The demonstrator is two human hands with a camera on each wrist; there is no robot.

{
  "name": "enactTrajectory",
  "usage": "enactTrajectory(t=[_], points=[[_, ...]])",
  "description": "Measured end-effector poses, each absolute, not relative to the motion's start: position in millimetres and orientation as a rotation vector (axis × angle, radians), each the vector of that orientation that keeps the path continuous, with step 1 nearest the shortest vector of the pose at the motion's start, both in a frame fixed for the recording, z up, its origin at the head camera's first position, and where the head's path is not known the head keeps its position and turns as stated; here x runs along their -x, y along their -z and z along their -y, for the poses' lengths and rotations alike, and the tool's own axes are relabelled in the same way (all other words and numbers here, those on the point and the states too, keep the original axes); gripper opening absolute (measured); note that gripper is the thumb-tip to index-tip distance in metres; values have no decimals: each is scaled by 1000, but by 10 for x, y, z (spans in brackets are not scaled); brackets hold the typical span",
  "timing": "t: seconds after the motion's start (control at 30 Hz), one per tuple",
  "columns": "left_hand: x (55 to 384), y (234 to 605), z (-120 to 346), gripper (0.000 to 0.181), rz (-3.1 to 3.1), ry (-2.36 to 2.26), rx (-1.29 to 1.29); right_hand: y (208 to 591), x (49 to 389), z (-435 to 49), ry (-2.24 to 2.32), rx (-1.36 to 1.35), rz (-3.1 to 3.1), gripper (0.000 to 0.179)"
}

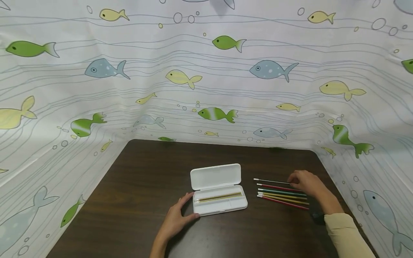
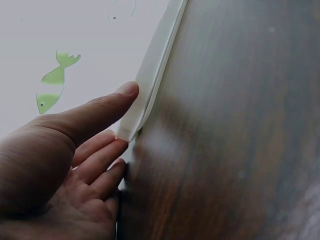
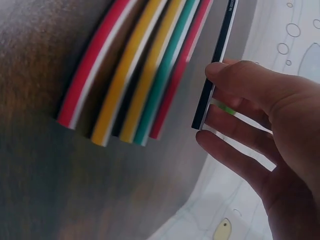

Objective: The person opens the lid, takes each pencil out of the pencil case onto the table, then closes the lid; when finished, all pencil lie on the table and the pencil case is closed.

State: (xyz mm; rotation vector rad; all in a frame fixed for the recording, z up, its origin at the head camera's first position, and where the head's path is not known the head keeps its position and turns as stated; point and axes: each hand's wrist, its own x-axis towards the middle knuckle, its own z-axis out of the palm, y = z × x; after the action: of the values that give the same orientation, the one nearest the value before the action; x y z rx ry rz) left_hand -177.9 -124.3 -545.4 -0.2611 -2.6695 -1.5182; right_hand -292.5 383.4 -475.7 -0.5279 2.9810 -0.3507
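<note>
A white pencil case (image 1: 211, 207) lies on the table with its lid (image 1: 216, 177) raised at the back. Several gold and dark pencils (image 1: 222, 197) lie lengthwise inside it. My left hand (image 1: 175, 218) holds the case's left end, thumb at the front corner and fingertips toward the hinge side; the left wrist view shows the thumb (image 2: 112, 107) against its wall. My right hand (image 1: 309, 185) pinches a black pencil (image 3: 218, 50) near its unerasered end, between thumb and fingers. Beside it lie a red pencil (image 1: 276, 187), a green pencil (image 1: 280, 192), yellow pencils (image 1: 285, 197) and another red pencil (image 1: 284, 202).
The dark wooden table (image 1: 145, 179) carries the case in the middle and the row of pencils to its right, their white eraser ends facing the case. A white fish-patterned curtain (image 1: 180, 96) rises along the table's back and both sides.
</note>
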Motion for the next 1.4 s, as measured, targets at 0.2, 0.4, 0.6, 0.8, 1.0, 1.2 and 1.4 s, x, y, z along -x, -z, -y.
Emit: enactTrajectory(t=[0.2, 0.4, 0.6, 0.8, 1.0, 1.2, 1.4], points=[[1773, 5438, 1233, 78, 2662, 1529, 265, 4795, 2924, -3836, 325, 522, -2987, 11], [1765, 5428, 1227, 78, 2658, 1523, 270, 4846, 2923, -3840, 294, 505, -2996, 11], [1759, 5421, 1217, 78, 2655, 1514, 278, 4868, 2902, -3837, 266, 490, -3008, 12], [1753, 5411, 1214, 77, 2650, 1509, 279, 4825, 2868, -3833, 244, 507, -3038, 14], [1760, 5409, 1224, 76, 2635, 1496, 298, 4640, 2875, -3762, 201, 595, -3155, 15], [1764, 5422, 1232, 76, 2657, 1492, 268, 4523, 2880, -3392, 158, 726, -3165, 15], [1759, 5452, 1240, 75, 2640, 1486, 285, 4595, 2847, -2623, 185, 1035, -3144, 14]])
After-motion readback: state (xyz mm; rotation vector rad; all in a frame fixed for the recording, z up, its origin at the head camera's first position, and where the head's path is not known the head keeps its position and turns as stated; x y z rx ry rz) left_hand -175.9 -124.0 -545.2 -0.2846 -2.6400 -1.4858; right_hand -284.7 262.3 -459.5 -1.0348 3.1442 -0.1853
